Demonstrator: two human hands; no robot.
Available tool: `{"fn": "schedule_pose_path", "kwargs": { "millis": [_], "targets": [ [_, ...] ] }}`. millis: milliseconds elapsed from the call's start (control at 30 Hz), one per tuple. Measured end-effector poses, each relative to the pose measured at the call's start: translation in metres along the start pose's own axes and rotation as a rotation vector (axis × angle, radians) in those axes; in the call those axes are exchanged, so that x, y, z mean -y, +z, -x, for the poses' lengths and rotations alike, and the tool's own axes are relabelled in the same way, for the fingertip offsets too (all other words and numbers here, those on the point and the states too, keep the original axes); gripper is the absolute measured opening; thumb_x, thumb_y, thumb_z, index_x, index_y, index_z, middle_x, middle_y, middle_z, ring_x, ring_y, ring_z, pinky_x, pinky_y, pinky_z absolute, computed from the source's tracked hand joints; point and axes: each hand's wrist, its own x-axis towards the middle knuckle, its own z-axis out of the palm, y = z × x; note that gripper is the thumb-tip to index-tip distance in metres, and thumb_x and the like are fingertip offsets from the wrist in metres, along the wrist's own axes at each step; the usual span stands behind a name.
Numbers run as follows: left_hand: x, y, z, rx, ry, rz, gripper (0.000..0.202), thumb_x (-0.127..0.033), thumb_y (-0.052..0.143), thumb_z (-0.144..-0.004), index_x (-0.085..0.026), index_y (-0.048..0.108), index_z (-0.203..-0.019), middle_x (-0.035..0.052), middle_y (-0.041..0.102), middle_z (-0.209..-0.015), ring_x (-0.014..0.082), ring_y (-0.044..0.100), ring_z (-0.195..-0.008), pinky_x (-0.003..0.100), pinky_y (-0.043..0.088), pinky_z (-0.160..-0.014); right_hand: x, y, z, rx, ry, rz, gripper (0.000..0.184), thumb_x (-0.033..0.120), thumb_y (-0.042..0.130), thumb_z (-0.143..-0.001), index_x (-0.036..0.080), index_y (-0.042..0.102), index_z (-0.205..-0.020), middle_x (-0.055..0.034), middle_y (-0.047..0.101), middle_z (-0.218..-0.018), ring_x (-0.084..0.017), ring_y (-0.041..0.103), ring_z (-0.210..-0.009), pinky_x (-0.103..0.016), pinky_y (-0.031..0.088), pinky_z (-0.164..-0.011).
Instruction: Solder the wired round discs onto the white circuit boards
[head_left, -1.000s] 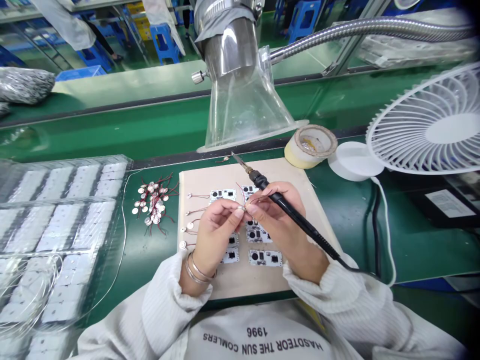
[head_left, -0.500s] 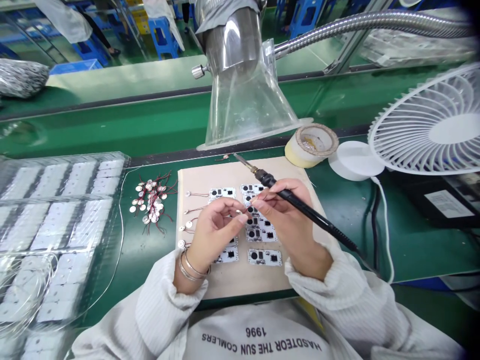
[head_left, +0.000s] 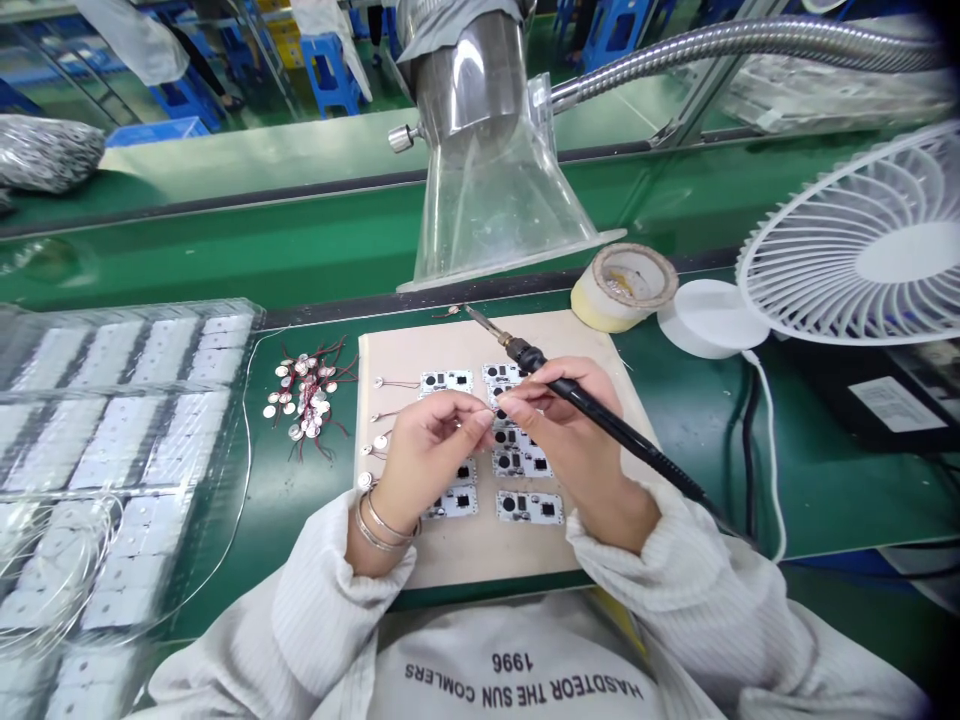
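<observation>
Green anti-static counter carries a square beige board with rows of white circuit boards. Small silver discs on red wires lie heaped left of it, beside a clear plastic tray of white panels. Beyond stand a clear plastic fume funnel, a cream tape roll and a white desk fan. Over the board, hiding its middle circuit boards, the right hand and left hand almost touch. The right grips a black soldering iron, tip toward the funnel; the left pinches something too small to make out. Both have barely shifted since the earlier frame.
</observation>
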Motion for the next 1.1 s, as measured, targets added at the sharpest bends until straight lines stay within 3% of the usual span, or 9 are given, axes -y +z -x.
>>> {"fn": "schedule_pose_path", "kwargs": {
  "millis": [167, 333, 500, 567, 667, 733, 900, 1100],
  "targets": [
    [-0.003, -0.001, 0.002, 0.001, 0.034, -0.102, 0.011, -0.030, 0.065, -0.084, -0.019, 0.067, -0.084, 0.0002, 0.067, -0.068, 0.0113, 0.061, -0.061, 0.023, 0.049, -0.057, -0.004, -0.001, 0.004, 0.011, -0.083, 0.082, 0.024, 0.024, 0.079, -0.074, 0.024, 0.059, -0.088, 0.0027, 0.065, -0.082, -0.014, 0.068, -0.072, -0.026, 0.058, -0.063],
    [-0.015, -0.023, -0.008, 0.038, 0.106, -0.399, 0.012, -0.028, 0.059, -0.088, -0.019, 0.063, -0.081, -0.0004, 0.064, -0.067, 0.0116, 0.057, -0.061, 0.025, 0.046, -0.058, 0.008, -0.024, -0.014, 0.120, -0.086, 0.233, 0.015, 0.030, 0.066, -0.087, 0.026, 0.065, -0.101, 0.0009, 0.070, -0.078, -0.015, 0.068, -0.067, -0.027, 0.056, -0.061],
    [-0.009, -0.038, -0.056, 0.228, 0.424, -0.776, 0.007, -0.017, 0.060, -0.083, -0.019, 0.063, -0.077, 0.0051, 0.067, -0.089, 0.0185, 0.060, -0.089, 0.036, 0.046, -0.085, 0.026, -0.048, -0.052, 0.180, -0.358, 0.603, 0.016, 0.029, 0.062, -0.089, 0.028, 0.070, -0.102, -0.0011, 0.073, -0.101, -0.020, 0.067, -0.094, -0.038, 0.054, -0.087],
    [-0.001, -0.036, -0.075, 0.316, 0.493, -0.834, 0.008, -0.013, 0.059, -0.081, -0.019, 0.062, -0.075, 0.0042, 0.070, -0.093, 0.0194, 0.059, -0.092, 0.039, 0.043, -0.092, 0.025, -0.050, -0.061, 0.098, -0.349, 0.661, 0.016, 0.027, 0.065, -0.086, 0.027, 0.070, -0.101, -0.0008, 0.072, -0.097, -0.020, 0.067, -0.087, -0.036, 0.055, -0.079],
    [0.012, -0.032, -0.092, 0.394, 0.453, -0.871, 0.010, -0.010, 0.058, -0.079, -0.018, 0.060, -0.073, 0.0021, 0.073, -0.091, 0.0193, 0.058, -0.089, 0.039, 0.043, -0.090, 0.016, -0.052, -0.064, -0.062, -0.282, 0.662, 0.014, 0.025, 0.073, -0.078, 0.024, 0.070, -0.091, 0.0004, 0.070, -0.082, -0.015, 0.062, -0.064, -0.029, 0.051, -0.055],
    [0.018, -0.032, -0.096, 0.400, 0.421, -0.880, 0.012, -0.009, 0.057, -0.079, -0.019, 0.059, -0.072, 0.0017, 0.074, -0.091, 0.0197, 0.056, -0.089, 0.038, 0.043, -0.088, 0.010, -0.054, -0.062, -0.097, -0.277, 0.651, 0.014, 0.024, 0.077, -0.074, 0.024, 0.071, -0.087, 0.0011, 0.070, -0.078, -0.013, 0.058, -0.057, -0.027, 0.047, -0.050],
    [0.024, -0.035, -0.097, 0.402, 0.436, -0.850, 0.015, -0.007, 0.055, -0.079, -0.019, 0.058, -0.069, 0.0006, 0.074, -0.092, 0.0189, 0.056, -0.088, 0.038, 0.042, -0.088, 0.003, -0.059, -0.057, -0.105, -0.325, 0.515, 0.006, 0.022, 0.074, -0.078, 0.024, 0.070, -0.083, 0.0009, 0.070, -0.076, -0.014, 0.062, -0.063, -0.029, 0.050, -0.057],
    [0.023, -0.036, -0.101, 0.437, 0.408, -0.835, 0.017, -0.007, 0.054, -0.078, -0.019, 0.054, -0.067, -0.0005, 0.075, -0.093, 0.0181, 0.057, -0.087, 0.039, 0.041, -0.089, 0.003, -0.055, -0.052, 0.017, -0.319, 0.512, 0.006, 0.021, 0.072, -0.077, 0.025, 0.067, -0.079, 0.0014, 0.064, -0.065, -0.015, 0.057, -0.055, -0.029, 0.044, -0.045]
  ]
}}
